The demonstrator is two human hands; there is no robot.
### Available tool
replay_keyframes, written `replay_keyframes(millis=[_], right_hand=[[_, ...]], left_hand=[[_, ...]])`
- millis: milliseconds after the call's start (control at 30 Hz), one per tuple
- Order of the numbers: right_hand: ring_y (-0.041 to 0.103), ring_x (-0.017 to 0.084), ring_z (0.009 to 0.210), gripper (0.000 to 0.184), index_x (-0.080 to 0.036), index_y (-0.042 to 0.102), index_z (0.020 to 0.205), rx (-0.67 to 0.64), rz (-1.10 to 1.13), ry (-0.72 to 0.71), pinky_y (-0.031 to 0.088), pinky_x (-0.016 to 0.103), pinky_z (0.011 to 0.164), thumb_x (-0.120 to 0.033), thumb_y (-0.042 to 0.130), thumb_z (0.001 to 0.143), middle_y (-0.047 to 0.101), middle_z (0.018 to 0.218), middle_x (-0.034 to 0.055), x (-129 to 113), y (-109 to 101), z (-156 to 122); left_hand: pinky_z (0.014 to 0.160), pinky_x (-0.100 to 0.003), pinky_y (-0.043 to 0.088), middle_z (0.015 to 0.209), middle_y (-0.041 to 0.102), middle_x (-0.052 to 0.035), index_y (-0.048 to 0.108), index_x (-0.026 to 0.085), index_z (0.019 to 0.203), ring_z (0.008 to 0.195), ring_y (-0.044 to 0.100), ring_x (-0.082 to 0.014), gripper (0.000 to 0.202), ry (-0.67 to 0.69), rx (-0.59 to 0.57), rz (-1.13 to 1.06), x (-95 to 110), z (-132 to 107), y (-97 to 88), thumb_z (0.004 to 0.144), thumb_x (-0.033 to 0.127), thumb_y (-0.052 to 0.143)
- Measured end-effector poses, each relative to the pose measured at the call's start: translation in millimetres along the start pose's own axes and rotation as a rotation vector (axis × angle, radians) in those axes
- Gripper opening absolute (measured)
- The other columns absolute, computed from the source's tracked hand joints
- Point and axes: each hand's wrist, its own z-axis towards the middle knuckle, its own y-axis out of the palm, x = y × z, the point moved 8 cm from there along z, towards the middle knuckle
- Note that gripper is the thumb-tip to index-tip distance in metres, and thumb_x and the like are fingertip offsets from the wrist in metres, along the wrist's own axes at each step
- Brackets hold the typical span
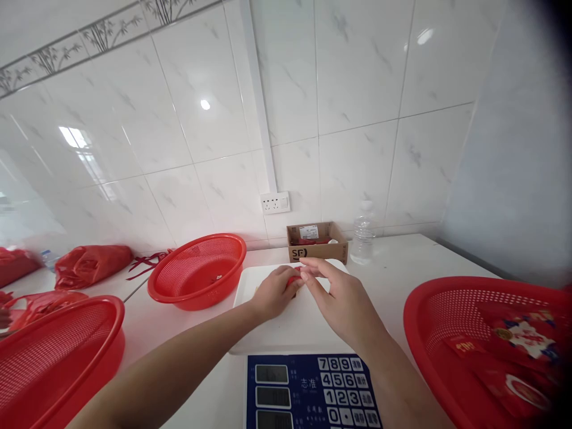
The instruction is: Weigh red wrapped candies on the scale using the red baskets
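My left hand (273,292) is curled over a small red thing (294,280) on the white tray (286,333) of a scale. My right hand (342,301) reaches in from the right, and its fingertips pinch the same red thing. The thing is mostly hidden by both hands, and I cannot make out what it is. The scale's blue keypad panel (313,390) sits in front of me, below the tray.
A red mesh basket (199,271) stands left of the tray, another (53,351) at near left, a third with red packets (487,351) at right. A cardboard box (318,241) and water bottle (363,235) stand by the tiled wall. Red bags (92,262) lie far left.
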Motion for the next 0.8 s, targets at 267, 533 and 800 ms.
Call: replay_keyframes(millis=[267, 533, 800], right_hand=[[0.064, 0.022, 0.094, 0.034, -0.022, 0.061, 0.114, -0.005, -0.017, 0.016, 0.050, 0.037, 0.078, -0.036, 0.043, 0.088, 0.071, 0.103, 0.0047, 3, 0, 1], [0.057, 0.027, 0.111, 0.053, -0.019, 0.039, 0.138, -0.229, -0.110, 0.069, 0.046, 0.042, 0.087, -0.034, 0.045, 0.087, 0.057, 0.129, 0.0094, 14, 36, -1], [0.057, 0.028, 0.107, 0.065, -0.023, 0.024, 0.144, -0.249, -0.063, 0.117, 0.046, 0.045, 0.086, -0.029, 0.050, 0.084, 0.059, 0.123, 0.0096, 17, 46, -1]], left_hand=[[0.070, -0.029, 0.046, 0.083, 0.063, -0.0028, 0.061, 0.020, 0.096, 0.077, 0.058, -0.0170, 0.030, -0.204, 0.224, -0.267, -22, 9, -45.2, 0.088, 0.044, 0.045], [0.064, -0.029, 0.053, 0.083, 0.064, -0.0034, 0.055, 0.018, 0.095, 0.076, 0.062, -0.0168, 0.029, -0.332, 0.335, -0.683, -11, 7, -59.4, 0.088, 0.045, 0.046], [0.069, -0.030, 0.056, 0.090, 0.066, -0.0064, 0.056, 0.017, 0.097, 0.077, 0.065, -0.0147, 0.025, -0.471, 0.261, -1.029, 1, -5, -43.1, 0.092, 0.039, 0.043]])
